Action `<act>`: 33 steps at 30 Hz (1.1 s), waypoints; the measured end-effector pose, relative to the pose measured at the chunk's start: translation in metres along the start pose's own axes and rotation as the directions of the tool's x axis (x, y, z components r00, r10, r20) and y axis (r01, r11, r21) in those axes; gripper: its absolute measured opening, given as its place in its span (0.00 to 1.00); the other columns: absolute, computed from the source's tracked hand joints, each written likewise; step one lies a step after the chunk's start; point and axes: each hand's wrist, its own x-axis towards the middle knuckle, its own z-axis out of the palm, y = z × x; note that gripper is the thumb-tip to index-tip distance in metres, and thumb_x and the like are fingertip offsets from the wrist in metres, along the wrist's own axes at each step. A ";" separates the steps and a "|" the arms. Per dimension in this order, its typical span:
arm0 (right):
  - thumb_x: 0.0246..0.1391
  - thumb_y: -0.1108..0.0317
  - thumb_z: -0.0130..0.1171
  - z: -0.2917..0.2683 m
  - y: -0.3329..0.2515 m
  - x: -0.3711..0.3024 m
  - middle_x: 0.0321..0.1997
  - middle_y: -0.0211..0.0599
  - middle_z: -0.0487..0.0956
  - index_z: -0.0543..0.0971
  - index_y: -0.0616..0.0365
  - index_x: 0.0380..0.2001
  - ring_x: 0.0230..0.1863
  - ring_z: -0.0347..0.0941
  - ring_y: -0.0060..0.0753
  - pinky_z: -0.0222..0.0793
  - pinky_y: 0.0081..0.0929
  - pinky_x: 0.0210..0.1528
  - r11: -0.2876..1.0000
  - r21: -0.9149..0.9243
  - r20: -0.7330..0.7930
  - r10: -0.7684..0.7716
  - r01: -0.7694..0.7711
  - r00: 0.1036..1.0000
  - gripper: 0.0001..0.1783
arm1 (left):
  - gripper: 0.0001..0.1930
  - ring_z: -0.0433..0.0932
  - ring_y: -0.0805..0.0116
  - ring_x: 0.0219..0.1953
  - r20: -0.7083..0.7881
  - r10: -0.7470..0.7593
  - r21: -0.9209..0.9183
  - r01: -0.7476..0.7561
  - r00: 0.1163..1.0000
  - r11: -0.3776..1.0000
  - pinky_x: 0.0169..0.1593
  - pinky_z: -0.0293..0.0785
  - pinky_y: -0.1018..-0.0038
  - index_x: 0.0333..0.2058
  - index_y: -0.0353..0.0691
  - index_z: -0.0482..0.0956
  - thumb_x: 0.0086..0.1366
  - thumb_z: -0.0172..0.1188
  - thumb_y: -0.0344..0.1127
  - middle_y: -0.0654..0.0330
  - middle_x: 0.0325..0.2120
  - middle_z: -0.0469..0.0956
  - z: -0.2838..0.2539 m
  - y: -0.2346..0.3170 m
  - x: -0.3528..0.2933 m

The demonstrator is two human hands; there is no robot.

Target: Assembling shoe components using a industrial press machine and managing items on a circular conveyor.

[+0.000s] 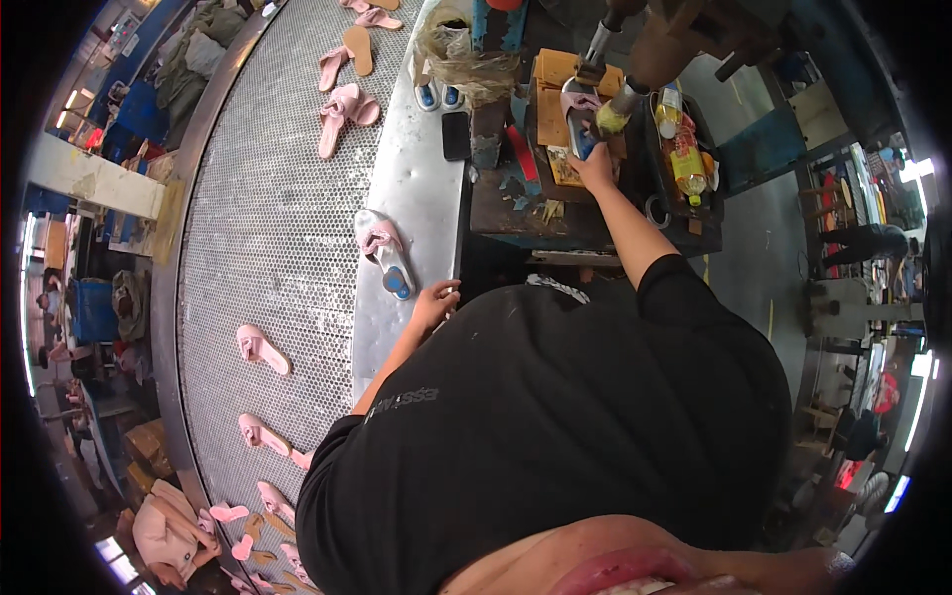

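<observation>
My right hand (595, 167) grips the blue heel end of a shoe last with a pink-strapped slide sandal (578, 102) on it. This sandal lies on the wooden block of a press, under its metal rods. Beside the edge of the metal side table is my left hand (436, 300), its fingers loosely bent and apart, with nothing visible in them. Just ahead of it on the metal table rests another pink-strapped sandal (378, 241) on a silver last with a blue heel. My fingertips do not touch that one.
A perforated conveyor (268, 218) on the left carries several pink slides (260, 349). A black phone (455, 136) and plastic-wrapped lasts (451, 96) lie at the metal table's far end. Bottles (687, 171) stand in a tray right of the press. Another person (169, 535) is at the lower left.
</observation>
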 end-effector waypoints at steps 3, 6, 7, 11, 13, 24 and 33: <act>0.39 0.45 0.68 -0.010 -0.034 -0.002 0.53 0.62 0.70 0.65 0.68 0.53 0.54 0.67 0.60 0.61 0.46 0.56 0.923 -0.362 0.007 0.142 -0.130 0.990 0.45 | 0.17 0.73 0.78 0.23 -0.046 0.102 -0.078 -0.105 0.994 0.991 0.27 0.69 0.78 0.49 0.40 0.77 0.60 0.61 0.34 0.65 0.23 0.77 0.004 -0.014 -0.011; 0.43 0.56 0.70 -0.014 -0.036 -0.043 0.56 0.55 0.68 0.67 0.65 0.54 0.58 0.64 0.53 0.59 0.45 0.59 0.981 -0.170 -0.231 -0.133 0.095 0.964 0.38 | 0.16 0.74 0.72 0.22 -0.090 0.156 0.052 -0.152 0.984 0.987 0.29 0.71 0.73 0.45 0.40 0.79 0.58 0.62 0.35 0.62 0.20 0.77 0.020 0.033 -0.058; 0.45 0.65 0.67 -0.014 -0.043 -0.065 0.60 0.53 0.64 0.65 0.64 0.55 0.60 0.62 0.53 0.57 0.42 0.61 0.984 -0.095 -0.307 -0.175 0.153 0.935 0.35 | 0.16 0.76 0.68 0.23 -0.099 0.253 0.169 -0.234 0.962 0.957 0.30 0.72 0.70 0.44 0.41 0.80 0.56 0.63 0.35 0.60 0.21 0.77 0.018 0.043 -0.070; 0.47 0.74 0.56 0.002 -0.110 -0.161 0.64 0.55 0.62 0.56 0.68 0.60 0.66 0.55 0.57 0.47 0.43 0.68 0.920 0.043 -0.124 -0.381 0.389 0.916 0.36 | 0.18 0.79 0.56 0.26 -0.427 0.443 0.493 -0.208 0.788 0.845 0.34 0.74 0.64 0.42 0.46 0.80 0.50 0.63 0.36 0.55 0.22 0.78 -0.035 0.022 -0.081; 0.41 0.74 0.57 0.029 -0.125 -0.183 0.63 0.56 0.63 0.59 0.66 0.59 0.67 0.55 0.57 0.46 0.43 0.69 0.827 0.156 0.082 -0.556 0.540 0.827 0.38 | 0.22 0.79 0.54 0.28 -0.746 0.202 0.319 0.075 0.634 0.945 0.36 0.75 0.61 0.46 0.48 0.78 0.49 0.61 0.36 0.56 0.21 0.79 -0.092 0.017 -0.082; 0.26 0.58 0.77 0.187 -0.253 -0.244 0.67 0.52 0.55 0.55 0.55 0.59 0.68 0.52 0.54 0.52 0.41 0.67 0.834 0.373 0.590 -0.552 0.408 0.589 0.56 | 0.38 0.58 0.44 0.60 -0.996 -0.082 -0.042 0.677 0.028 0.735 0.61 0.56 0.50 0.55 0.32 0.66 0.56 0.58 0.58 0.44 0.58 0.60 -0.302 -0.153 -0.151; 0.34 0.62 0.70 0.156 -0.220 -0.211 0.51 0.46 0.73 0.68 0.54 0.53 0.52 0.71 0.48 0.66 0.37 0.55 0.868 0.467 0.604 -0.454 0.171 0.655 0.38 | 0.12 0.78 0.57 0.37 -0.718 -0.235 -0.686 -0.722 0.655 0.084 0.38 0.80 0.69 0.46 0.34 0.66 0.63 0.50 0.22 0.47 0.35 0.76 -0.237 -0.134 -0.125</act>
